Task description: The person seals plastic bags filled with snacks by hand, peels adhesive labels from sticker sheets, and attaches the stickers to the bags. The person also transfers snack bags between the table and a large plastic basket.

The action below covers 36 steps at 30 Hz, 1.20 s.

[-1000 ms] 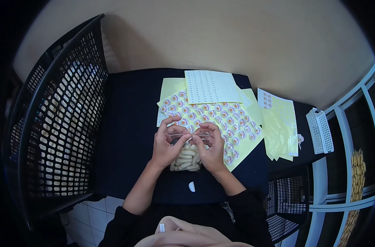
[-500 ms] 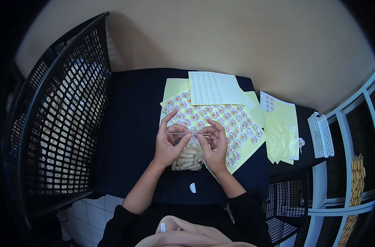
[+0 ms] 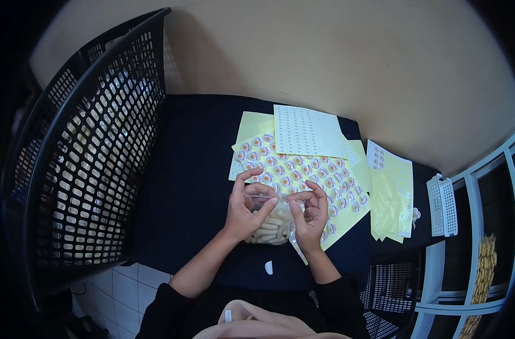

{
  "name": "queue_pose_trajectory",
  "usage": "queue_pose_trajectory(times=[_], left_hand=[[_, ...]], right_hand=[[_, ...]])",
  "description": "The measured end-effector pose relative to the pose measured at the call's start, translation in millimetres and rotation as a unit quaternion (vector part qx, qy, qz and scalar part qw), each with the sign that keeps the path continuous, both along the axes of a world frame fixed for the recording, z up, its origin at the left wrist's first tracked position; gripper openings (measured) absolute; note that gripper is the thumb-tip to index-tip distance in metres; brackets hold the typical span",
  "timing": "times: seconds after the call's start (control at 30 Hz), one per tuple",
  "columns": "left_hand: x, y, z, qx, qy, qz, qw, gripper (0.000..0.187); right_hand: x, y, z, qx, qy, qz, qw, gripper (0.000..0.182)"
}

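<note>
A clear plastic bag [image 3: 270, 230] filled with pale, finger-shaped pieces rests on the dark cloth in front of me. My left hand [image 3: 247, 212] pinches the bag's top edge on the left, thumb pressed against the fingers. On the other side, my right hand [image 3: 309, 217] grips the same top edge between thumb and fingers. Just behind the bag lies a yellow sheet of round stickers [image 3: 319, 169], partly covered by my fingers. A white sheet with small printed rows [image 3: 308, 133] overlaps it. A small white scrap [image 3: 268, 268] lies nearer to me.
On the left stands a tall black perforated crate [image 3: 93, 164] with packed items inside. To the right are more yellow backing sheets [image 3: 388, 203] and a white perforated basket [image 3: 441, 206]. Another black crate [image 3: 390, 288] sits low at the right, beside the table.
The whole view has shifted slightly, so the table appears lower and further right. Both hands keep hold of the bag's top edge, and the right fingers have moved a little along it.
</note>
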<state>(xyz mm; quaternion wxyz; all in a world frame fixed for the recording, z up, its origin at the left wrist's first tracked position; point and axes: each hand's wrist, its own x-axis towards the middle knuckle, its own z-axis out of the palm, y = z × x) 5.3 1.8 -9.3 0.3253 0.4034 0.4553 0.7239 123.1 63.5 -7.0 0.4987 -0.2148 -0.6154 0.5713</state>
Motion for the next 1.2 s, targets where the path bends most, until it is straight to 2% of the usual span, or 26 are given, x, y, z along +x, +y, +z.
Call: queue_pose_trajectory(times=[0.37, 0.53, 0.77, 0.83, 1.07, 1.17, 1.2], left_hand=[[0, 1, 2, 0.006, -0.004, 0.001, 1.0, 0.055], [-3, 0, 1, -0.005, 0.015, 0.006, 1.0, 0.056], [-7, 0, 5, 0.011, 0.008, -0.001, 1.0, 0.054], [-10, 3, 3, 0.016, -0.026, 0.028, 0.999, 0.053], [-14, 2, 1, 0.017, -0.012, 0.023, 1.0, 0.047], [-15, 2, -2, 0.017, 0.029, 0.02, 0.999, 0.045], [-13, 2, -2, 0.017, 0.029, 0.018, 0.999, 0.045]], right_hand=[[3, 3, 3, -0.018, -0.012, -0.003, 1.0, 0.037], [4, 9, 2, 0.057, -0.039, -0.005, 0.998, 0.036], [8, 10, 6, 0.085, -0.063, -0.015, 0.994, 0.033], [9, 13, 9, -0.007, -0.043, -0.008, 0.999, 0.033], [10, 15, 5, -0.041, -0.052, 0.015, 0.998, 0.032], [11, 23, 5, 0.026, -0.05, -0.002, 0.998, 0.031], [14, 25, 10, 0.148, -0.138, -0.034, 0.979, 0.028]])
